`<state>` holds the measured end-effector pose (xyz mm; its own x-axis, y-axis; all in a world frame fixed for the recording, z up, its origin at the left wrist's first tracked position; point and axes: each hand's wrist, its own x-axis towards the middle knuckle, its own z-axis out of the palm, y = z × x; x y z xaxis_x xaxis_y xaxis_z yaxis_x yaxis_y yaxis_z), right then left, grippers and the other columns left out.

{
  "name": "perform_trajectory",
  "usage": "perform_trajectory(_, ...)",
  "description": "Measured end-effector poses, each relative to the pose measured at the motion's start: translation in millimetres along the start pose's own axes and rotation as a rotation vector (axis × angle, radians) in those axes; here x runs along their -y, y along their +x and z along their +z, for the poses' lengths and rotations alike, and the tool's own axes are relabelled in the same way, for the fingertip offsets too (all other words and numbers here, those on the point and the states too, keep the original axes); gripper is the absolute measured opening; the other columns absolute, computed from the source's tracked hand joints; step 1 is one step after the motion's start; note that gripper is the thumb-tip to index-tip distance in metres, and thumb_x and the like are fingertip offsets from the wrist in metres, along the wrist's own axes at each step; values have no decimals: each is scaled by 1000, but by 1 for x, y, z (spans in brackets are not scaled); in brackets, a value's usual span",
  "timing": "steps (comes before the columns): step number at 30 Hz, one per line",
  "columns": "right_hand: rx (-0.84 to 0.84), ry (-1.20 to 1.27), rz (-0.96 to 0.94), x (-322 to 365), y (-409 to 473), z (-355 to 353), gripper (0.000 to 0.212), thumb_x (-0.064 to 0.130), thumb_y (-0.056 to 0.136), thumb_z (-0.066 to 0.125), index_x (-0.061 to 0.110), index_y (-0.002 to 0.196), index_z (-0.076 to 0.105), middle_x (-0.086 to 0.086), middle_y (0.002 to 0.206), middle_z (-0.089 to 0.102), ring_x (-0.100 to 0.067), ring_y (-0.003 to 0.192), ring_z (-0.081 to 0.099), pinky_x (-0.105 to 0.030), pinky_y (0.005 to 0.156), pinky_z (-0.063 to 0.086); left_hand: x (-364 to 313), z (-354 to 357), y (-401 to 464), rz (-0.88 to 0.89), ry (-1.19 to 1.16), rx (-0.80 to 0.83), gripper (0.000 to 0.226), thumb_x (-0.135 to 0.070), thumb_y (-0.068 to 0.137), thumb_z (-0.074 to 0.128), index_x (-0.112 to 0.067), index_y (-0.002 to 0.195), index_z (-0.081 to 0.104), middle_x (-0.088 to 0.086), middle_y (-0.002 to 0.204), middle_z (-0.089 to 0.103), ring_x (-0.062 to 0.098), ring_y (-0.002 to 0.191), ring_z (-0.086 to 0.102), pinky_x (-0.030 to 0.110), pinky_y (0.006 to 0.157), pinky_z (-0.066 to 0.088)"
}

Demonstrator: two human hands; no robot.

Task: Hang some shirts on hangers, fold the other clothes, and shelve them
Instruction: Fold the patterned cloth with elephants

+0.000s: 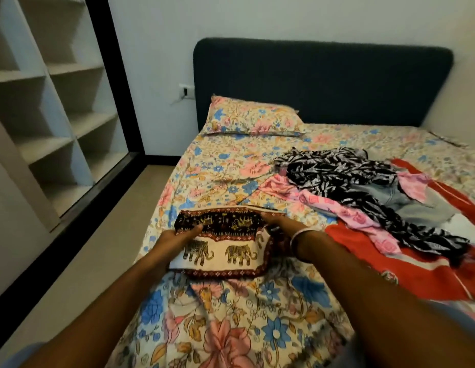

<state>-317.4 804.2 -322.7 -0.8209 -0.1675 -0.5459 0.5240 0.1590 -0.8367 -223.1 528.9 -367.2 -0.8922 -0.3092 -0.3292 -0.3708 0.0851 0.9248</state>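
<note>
shelves [58,110]: one open unit by the wall | my left hand [177,236]: thumb on top, gripping one folded elephant-print cloth [225,243] on the bed [231,314] | my right hand [277,223]: gripping its far right corner | one pillow [253,119] | one clothes pile [364,197], right

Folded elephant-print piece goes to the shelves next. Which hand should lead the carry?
Probably left. The left hand grips the elephant-print piece on the side facing the shelves; the right hand holds its far side, by the clothes pile.
</note>
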Motion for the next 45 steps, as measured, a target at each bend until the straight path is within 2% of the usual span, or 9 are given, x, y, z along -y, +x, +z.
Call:
perform_trajectory(3, -30, -18, -7, -3, 13, 11, 42, 32, 84, 79, 3, 112, 67, -19, 106, 70, -27, 82, 62, -44, 74, 58, -4, 15, 11, 22, -53, 62, 53, -45, 77, 82, -13, 116, 69, 7, 97, 79, 27, 92, 76, 47, 96, 55)
perform_trajectory(8, -130, 153, 1, 3, 28, 5, 14, 7, 89, 61, 1, 101, 61, -9, 71, 52, -19, 47, 41, -23, 43, 36, -14, 17, 25, -84, -168, 104, 45, -25, 80, 79, -4, 118, 69, 24, 101, 75, 41, 84, 73, 56, 91, 56)
perform_trajectory(12, -87, 202, 18, 9, 33, 4, 17, 11, 94, 58, -3, 103, 62, -9, 74, 55, -23, 55, 46, -23, 45, 36, -14, 11, 29, -164, -293, 121, 37, -18, 84, 68, 2, 115, 69, 32, 102, 72, 47, 84, 71, 55, 86, 58)
perform_trajectory(15, -49, 201, -37, 29, 39, 6, 19, -2, 94, 56, -10, 108, 65, -26, 94, 67, -40, 78, 66, -26, 46, 49, -28, 9, 32, -56, -354, 42, 14, -4, 94, 57, -2, 93, 71, 10, 74, 77, 24, 66, 75, 32, 65, 63)
perform_trajectory(23, 2, 126, -234, 175, 137, 4, 16, 11, 95, 57, 1, 89, 68, -17, 79, 69, -32, 64, 65, -41, 67, 57, -156, -4, 145, 2, -432, 32, 23, -15, 95, 56, 4, 90, 69, 20, 74, 74, 29, 53, 71, 36, 47, 60)
perform_trajectory(27, -178, -97, -249, 214, 228, -9, 26, 15, 96, 61, -7, 111, 60, -16, 93, 65, -30, 77, 65, -40, 71, 58, -180, -8, 261, 103, -33, -42, 41, -33, 100, 58, -2, 127, 59, 20, 107, 73, 32, 85, 74, 45, 79, 62)
perform_trajectory(31, -569, -1006, -561, 184, 292, 9, 76, 54, 94, 57, 22, 156, 26, -10, 155, 37, -34, 139, 39, -53, 111, 37, -143, 27, 327, 611, 967, -454, 73, -58, 100, 46, -23, 158, 20, 6, 167, 17, 28, 152, 20, 49, 122, 17)
perform_trajectory(34, -186, -1352, -624, 119, 313, 37, 67, 71, 97, 26, 44, 157, 14, 5, 168, 6, -25, 154, 6, -55, 122, 9, -95, 56, 345, 572, 1084, -146, 61, -57, 105, 28, -30, 160, 22, -1, 169, 14, 18, 154, 15, 42, 125, 13)
perform_trajectory(45, -197, -1354, -558, 64, 245, 13, 66, 62, 102, 21, 34, 160, 6, -2, 168, -6, -26, 155, -9, -47, 123, -7, -42, 69, 276, 558, 1203, -206, 69, -58, 103, 9, -22, 162, 11, 3, 170, 6, 23, 156, 4, 44, 125, 9)
